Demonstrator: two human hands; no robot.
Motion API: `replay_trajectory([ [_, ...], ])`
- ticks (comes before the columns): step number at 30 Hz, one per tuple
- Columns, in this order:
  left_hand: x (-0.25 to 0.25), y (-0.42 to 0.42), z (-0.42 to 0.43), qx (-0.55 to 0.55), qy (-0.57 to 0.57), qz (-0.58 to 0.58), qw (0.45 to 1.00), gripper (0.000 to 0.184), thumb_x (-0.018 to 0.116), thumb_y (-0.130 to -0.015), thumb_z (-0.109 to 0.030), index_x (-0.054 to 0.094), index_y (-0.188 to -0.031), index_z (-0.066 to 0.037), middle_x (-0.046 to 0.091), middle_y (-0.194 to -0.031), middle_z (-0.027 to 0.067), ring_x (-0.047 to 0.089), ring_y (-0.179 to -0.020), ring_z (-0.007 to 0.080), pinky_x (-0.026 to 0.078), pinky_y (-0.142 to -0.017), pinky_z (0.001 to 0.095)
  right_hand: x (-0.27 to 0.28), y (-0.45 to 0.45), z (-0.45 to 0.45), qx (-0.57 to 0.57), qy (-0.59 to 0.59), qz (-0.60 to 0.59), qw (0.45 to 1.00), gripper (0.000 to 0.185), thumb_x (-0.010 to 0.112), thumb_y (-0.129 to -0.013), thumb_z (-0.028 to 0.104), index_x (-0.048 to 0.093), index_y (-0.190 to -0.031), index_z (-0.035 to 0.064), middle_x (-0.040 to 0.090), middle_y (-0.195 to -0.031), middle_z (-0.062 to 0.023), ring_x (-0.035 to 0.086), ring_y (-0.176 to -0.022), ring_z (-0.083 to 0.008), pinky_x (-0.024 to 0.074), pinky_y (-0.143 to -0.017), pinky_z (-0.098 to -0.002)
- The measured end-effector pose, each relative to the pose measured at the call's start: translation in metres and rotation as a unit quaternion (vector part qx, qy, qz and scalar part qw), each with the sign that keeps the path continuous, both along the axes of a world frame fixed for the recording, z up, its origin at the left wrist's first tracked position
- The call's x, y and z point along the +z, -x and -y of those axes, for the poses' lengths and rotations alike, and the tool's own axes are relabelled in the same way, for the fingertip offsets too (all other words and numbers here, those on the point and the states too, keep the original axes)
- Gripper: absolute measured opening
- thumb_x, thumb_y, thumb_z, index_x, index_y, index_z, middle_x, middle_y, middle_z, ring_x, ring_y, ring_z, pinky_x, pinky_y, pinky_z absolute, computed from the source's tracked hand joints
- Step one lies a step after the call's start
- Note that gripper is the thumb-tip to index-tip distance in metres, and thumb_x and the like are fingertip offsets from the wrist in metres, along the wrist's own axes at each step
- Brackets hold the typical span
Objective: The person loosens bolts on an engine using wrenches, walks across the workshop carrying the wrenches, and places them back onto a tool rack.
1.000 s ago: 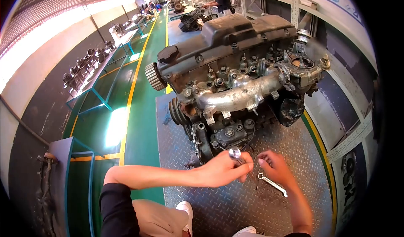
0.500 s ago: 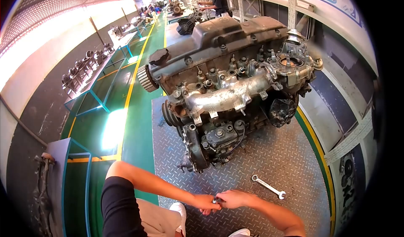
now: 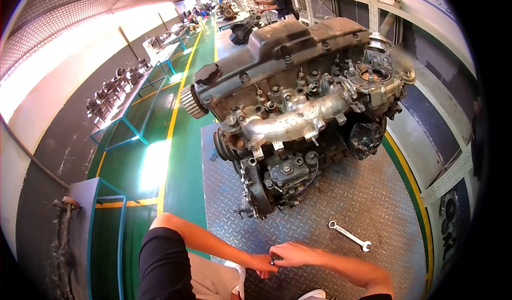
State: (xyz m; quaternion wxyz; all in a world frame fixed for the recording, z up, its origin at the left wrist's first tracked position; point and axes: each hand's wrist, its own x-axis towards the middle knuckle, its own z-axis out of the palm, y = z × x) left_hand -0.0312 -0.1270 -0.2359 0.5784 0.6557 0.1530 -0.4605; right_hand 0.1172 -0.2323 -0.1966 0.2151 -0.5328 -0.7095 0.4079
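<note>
My left hand (image 3: 260,264) and my right hand (image 3: 288,254) meet low in the head view, above the metal plate. Between their closed fingers is a small dark piece (image 3: 272,262), mostly covered, and its kind does not show. A combination wrench (image 3: 350,236) lies on the plate to the right of my hands. Beyond them stands a large engine (image 3: 288,102) with a silver manifold along its near side. Neither hand touches the engine or the wrench.
A tread-patterned metal plate (image 3: 320,204) lies under the engine. Teal-framed benches (image 3: 125,120) with metal parts line the left side. A long shaft-like part (image 3: 65,246) is at lower left. A metal frame (image 3: 450,180) borders the right. Another person (image 3: 280,1) stands behind the engine.
The view has shifted slightly, so the engine and wrench appear further right. My hands stay together around the small dark piece, with the right fingers moved a little over it.
</note>
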Motion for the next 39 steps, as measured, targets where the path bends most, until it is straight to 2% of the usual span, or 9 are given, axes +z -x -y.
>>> replay_trajectory([
  [12,-0.047,-0.010,-0.021,-0.068,-0.017,-0.020,0.997,0.034,0.052,-0.074,-0.040,0.061,-0.086,-0.010,0.063,-0.069,0.0081,0.060,-0.060,0.0155,0.046,-0.048,0.0269,-0.020,0.000,0.011,-0.046,0.055,0.024,0.997,0.028,0.049,-0.081,0.029,0.050,-0.093,0.0033,0.060,-0.086,-0.0173,0.058,-0.081,-0.0350,0.0458,-0.069,-0.0426],
  [16,-0.039,-0.016,-0.032,-0.053,0.016,-0.002,0.998,0.028,0.050,-0.075,-0.039,0.060,-0.086,-0.015,0.062,-0.072,0.0062,0.059,-0.060,0.0138,0.044,-0.047,0.0251,-0.058,-0.016,0.048,-0.045,0.091,0.182,0.978,0.033,0.049,-0.081,0.032,0.052,-0.089,0.0006,0.059,-0.082,-0.0211,0.058,-0.079,-0.0380,0.0472,-0.069,-0.0454],
  [21,-0.044,-0.020,-0.052,-0.012,0.007,-0.048,0.999,0.027,0.055,-0.074,-0.040,0.060,-0.084,-0.015,0.057,-0.070,-0.0018,0.054,-0.063,0.0100,0.044,-0.053,0.0246,-0.105,-0.034,0.124,0.026,0.327,0.226,0.917,0.035,0.050,-0.077,0.033,0.062,-0.090,0.0035,0.062,-0.088,-0.0176,0.060,-0.083,-0.0345,0.0483,-0.072,-0.0434],
  [22,-0.049,-0.019,-0.056,0.055,-0.005,-0.055,0.997,0.027,0.058,-0.073,-0.040,0.060,-0.085,-0.015,0.056,-0.070,-0.0027,0.053,-0.064,0.0096,0.044,-0.054,0.0246,-0.116,-0.036,0.140,0.037,0.362,0.235,0.901,0.034,0.049,-0.075,0.032,0.064,-0.091,0.0056,0.063,-0.090,-0.0162,0.060,-0.085,-0.0337,0.0485,-0.073,-0.0426],
  [23,-0.052,-0.017,-0.059,0.122,-0.019,-0.063,0.990,0.027,0.060,-0.072,-0.039,0.060,-0.085,-0.015,0.054,-0.070,-0.0036,0.052,-0.066,0.0091,0.044,-0.055,0.0246,-0.116,-0.037,0.152,0.040,0.362,0.234,0.901,0.034,0.049,-0.075,0.032,0.064,-0.091,0.0056,0.063,-0.090,-0.0162,0.060,-0.085,-0.0337,0.0485,-0.073,-0.0426],
  [29,-0.045,-0.034,-0.067,0.142,-0.074,-0.017,0.987,0.027,0.062,-0.073,-0.036,0.061,-0.084,-0.012,0.055,-0.076,-0.0002,0.053,-0.069,0.0093,0.047,-0.058,0.0246,-0.140,-0.051,0.200,0.008,0.421,0.257,0.870,0.044,0.053,-0.074,0.045,0.064,-0.089,0.0058,0.064,-0.085,-0.0132,0.061,-0.079,-0.0296,0.0480,-0.069,-0.0400],
  [32,-0.028,-0.043,-0.069,0.156,-0.110,0.004,0.982,0.022,0.064,-0.071,-0.031,0.056,-0.079,-0.013,0.054,-0.074,-0.0013,0.051,-0.066,0.0096,0.046,-0.057,0.0264,-0.152,-0.055,0.209,0.099,0.568,0.182,0.797,0.044,0.051,-0.076,0.048,0.065,-0.086,0.0069,0.064,-0.081,-0.0099,0.060,-0.076,-0.0253,0.0474,-0.068,-0.0365],
  [37,-0.053,-0.041,-0.079,0.166,-0.118,0.045,0.978,0.020,0.064,-0.069,-0.026,0.056,-0.079,-0.011,0.055,-0.072,0.0001,0.052,-0.066,0.0100,0.045,-0.054,0.0262,-0.075,-0.033,0.208,-0.026,0.743,0.082,0.663,0.030,0.043,-0.090,0.019,0.051,-0.068,0.0004,0.021,-0.052,-0.0042,0.013,-0.044,-0.0148,0.0183,-0.046,-0.0342],
  [39,-0.053,-0.040,-0.079,0.173,-0.138,0.062,0.973,0.020,0.064,-0.069,-0.025,0.056,-0.080,-0.010,0.055,-0.071,0.0007,0.053,-0.066,0.0103,0.045,-0.054,0.0267,-0.073,-0.031,0.211,-0.033,0.758,0.066,0.648,0.029,0.043,-0.089,0.021,0.052,-0.069,0.0010,0.024,-0.054,-0.0045,0.017,-0.046,-0.0154,0.0204,-0.047,-0.0342],
])
